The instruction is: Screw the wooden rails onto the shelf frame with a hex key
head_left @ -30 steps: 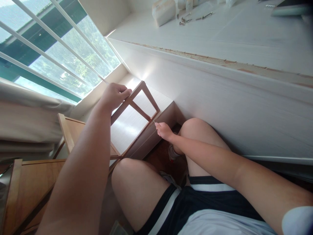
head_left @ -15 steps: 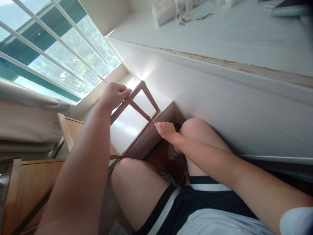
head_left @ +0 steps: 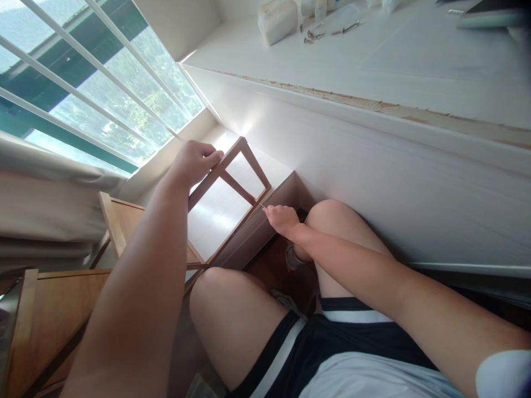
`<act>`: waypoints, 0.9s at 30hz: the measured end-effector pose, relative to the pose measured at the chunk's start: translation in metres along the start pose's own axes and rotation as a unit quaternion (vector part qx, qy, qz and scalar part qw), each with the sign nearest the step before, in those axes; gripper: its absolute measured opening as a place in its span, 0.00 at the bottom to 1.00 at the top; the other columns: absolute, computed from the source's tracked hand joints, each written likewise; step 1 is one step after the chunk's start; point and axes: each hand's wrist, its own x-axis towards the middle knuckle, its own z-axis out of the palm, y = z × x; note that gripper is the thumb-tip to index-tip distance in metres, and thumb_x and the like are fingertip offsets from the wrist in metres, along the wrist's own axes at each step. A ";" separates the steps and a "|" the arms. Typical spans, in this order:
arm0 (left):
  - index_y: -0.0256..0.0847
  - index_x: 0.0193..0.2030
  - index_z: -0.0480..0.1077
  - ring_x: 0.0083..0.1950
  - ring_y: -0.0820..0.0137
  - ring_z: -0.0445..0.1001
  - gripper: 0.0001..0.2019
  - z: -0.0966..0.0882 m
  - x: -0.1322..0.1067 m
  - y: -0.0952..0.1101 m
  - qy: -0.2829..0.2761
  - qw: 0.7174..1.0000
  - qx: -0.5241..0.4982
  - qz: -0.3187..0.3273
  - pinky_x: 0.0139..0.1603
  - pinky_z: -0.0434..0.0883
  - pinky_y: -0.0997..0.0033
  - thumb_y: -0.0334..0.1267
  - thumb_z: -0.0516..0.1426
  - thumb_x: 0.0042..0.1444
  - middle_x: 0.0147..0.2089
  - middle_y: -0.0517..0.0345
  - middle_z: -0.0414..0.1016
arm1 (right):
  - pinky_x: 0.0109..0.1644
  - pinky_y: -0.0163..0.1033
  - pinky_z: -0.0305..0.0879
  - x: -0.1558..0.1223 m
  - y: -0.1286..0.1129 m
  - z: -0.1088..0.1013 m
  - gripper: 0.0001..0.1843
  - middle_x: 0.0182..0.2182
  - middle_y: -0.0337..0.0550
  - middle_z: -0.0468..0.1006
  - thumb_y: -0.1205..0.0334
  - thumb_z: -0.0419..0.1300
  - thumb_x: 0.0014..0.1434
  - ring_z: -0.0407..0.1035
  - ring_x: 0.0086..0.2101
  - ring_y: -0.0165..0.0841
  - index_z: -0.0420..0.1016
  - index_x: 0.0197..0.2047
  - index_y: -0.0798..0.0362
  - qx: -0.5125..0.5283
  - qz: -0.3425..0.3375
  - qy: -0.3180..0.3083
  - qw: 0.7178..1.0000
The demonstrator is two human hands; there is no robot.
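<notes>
My left hand [head_left: 199, 160] is closed over the upper rail of a light brown wooden frame [head_left: 237, 185] with crossbars. The frame leans over a pale ledge near the window. My right hand [head_left: 282, 220] is a closed fist around a thin metal tool [head_left: 261, 205]. Only its slim shaft shows, pointing at the joint where a crossbar meets the lower rail. The rest of the tool is hidden inside my fingers, so its kind cannot be made out.
Loose screws [head_left: 314, 35] and a wrapped white block [head_left: 277, 22] lie on the white tabletop [head_left: 398, 61], whose edge is chipped. Slatted wooden pieces [head_left: 62, 293] stand at the left. A barred window [head_left: 103, 83] and a curtain [head_left: 53, 199] are beyond. My knees are below the frame.
Almost nothing differs. Both hands keep their places on the frame and the tool, with only a very slight shift of my right hand.
</notes>
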 end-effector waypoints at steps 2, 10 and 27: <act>0.40 0.17 0.55 0.23 0.77 0.49 0.17 0.000 0.001 -0.001 0.001 1.000 0.002 0.003 0.27 0.48 0.66 0.41 0.54 0.52 0.17 0.62 0.50 | 0.45 0.44 0.65 0.002 0.002 0.001 0.28 0.38 0.56 0.81 0.48 0.38 0.71 0.76 0.42 0.45 0.74 0.41 0.55 0.060 0.011 -0.010 0.998; 0.40 0.17 0.54 0.24 0.77 0.48 0.17 0.000 0.000 0.001 -0.007 1.000 0.006 0.000 0.27 0.48 0.67 0.42 0.53 0.53 0.18 0.63 0.50 | 0.37 0.36 0.61 0.011 0.003 0.014 0.27 0.20 0.45 0.74 0.47 0.44 0.69 0.72 0.29 0.35 0.63 0.22 0.51 0.391 0.049 -0.041 0.918; 0.39 0.18 0.56 0.25 0.78 0.49 0.17 0.000 -0.001 0.002 -0.009 1.000 0.017 -0.001 0.27 0.49 0.68 0.41 0.53 0.55 0.18 0.64 0.49 | 0.21 0.33 0.47 0.009 0.006 0.005 0.21 0.14 0.32 0.51 0.53 0.39 0.67 0.47 0.17 0.29 0.44 0.23 0.49 0.742 0.086 -0.260 0.611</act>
